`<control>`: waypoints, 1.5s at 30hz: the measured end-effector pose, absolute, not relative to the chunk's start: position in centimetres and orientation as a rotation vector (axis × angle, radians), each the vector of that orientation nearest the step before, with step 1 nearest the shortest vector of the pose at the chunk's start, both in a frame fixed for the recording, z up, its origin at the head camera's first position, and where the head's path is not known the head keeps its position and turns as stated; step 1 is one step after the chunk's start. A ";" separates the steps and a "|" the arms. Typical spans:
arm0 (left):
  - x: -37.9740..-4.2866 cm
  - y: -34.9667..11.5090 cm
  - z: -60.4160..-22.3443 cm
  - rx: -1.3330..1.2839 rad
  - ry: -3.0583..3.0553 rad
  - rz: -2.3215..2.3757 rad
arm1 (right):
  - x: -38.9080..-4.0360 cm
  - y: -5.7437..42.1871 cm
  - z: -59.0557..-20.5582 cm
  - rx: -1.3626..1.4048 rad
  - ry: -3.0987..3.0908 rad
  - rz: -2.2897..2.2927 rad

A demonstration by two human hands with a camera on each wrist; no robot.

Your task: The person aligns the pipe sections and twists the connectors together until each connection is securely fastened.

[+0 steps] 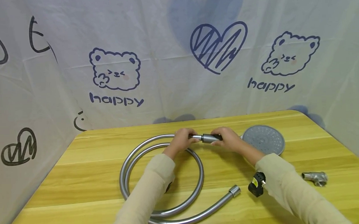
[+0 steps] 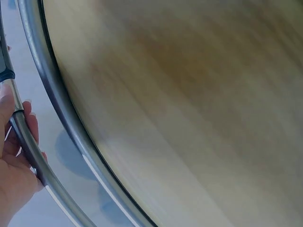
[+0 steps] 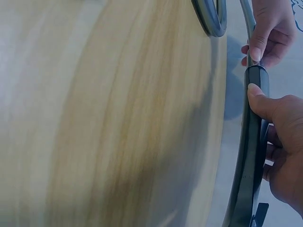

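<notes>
My left hand (image 1: 181, 140) pinches one end of a grey metal shower hose (image 1: 122, 178) near the back of the table. My right hand (image 1: 230, 140) grips the dark grey handle (image 3: 245, 161) of a shower head, its thumb lying along the handle near the end. In the right wrist view the hose end meets the handle's end, right at the left hand's fingertips. The round, grey spray face (image 1: 263, 140) shows beyond the right wrist, turned up. From there the hose loops in coils on the table, and its other end, a metal nut (image 1: 235, 190), lies toward the front.
A small metal T-shaped fitting (image 1: 316, 178) lies on the right side of the wooden table (image 1: 66, 182). White cloth (image 1: 167, 92) with drawn bears and hearts hangs behind the table and along its sides. A black wrist camera (image 1: 257, 184) hangs under the right sleeve.
</notes>
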State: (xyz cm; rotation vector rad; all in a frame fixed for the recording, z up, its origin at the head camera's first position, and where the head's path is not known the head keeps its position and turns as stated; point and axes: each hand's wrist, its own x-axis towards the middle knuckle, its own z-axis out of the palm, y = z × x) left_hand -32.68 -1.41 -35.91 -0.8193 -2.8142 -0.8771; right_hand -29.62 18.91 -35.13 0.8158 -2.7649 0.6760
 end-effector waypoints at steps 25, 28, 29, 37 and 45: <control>-32.3 -0.9 -35.6 -0.755 -2.812 -0.815 | -29.6 19.0 -35.3 0.764 -2.814 0.669; -32.4 -1.1 -35.6 -0.831 -2.819 -0.866 | -29.7 19.0 -35.4 0.761 -2.821 0.660; -32.5 -1.2 -35.5 -0.858 -2.822 -0.879 | -29.7 19.0 -35.3 0.760 -2.822 0.658; -34.5 -2.0 -36.4 -1.069 -2.797 -0.891 | -29.8 19.0 -35.2 0.769 -2.819 0.645; -33.9 -2.1 -36.1 -1.042 -2.790 -0.803 | -29.9 18.8 -35.1 0.795 -2.800 0.644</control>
